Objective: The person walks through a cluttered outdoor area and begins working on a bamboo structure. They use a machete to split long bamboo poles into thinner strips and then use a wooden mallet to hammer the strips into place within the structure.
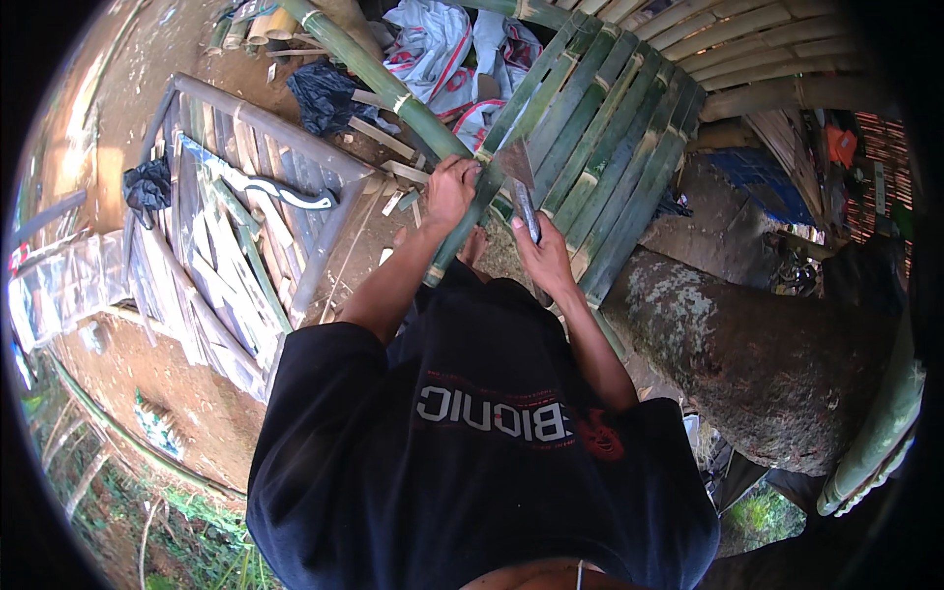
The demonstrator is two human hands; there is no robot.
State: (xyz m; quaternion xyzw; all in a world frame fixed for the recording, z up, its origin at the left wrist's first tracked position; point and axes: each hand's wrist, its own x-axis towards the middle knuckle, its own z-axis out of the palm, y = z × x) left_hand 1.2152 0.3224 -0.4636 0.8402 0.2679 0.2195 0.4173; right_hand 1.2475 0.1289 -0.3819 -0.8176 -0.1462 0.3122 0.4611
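Note:
My left hand is closed round the edge of a green bamboo strip, beside the joint with a long green bamboo pole. In my right hand is a broad-bladed tool with a long dark handle. Its flat, brownish metal blade points away from me, over the bamboo strips. Green bamboo slats lie side by side as a panel just beyond and to the right of my hands. My fingers partly hide the handle and the strip's edge.
At left a slatted bamboo platform bears split pieces and a saw with a black-and-white handle. Black plastic bags and white sacks lie beyond. A thick log lies at right, near a curved bamboo seat.

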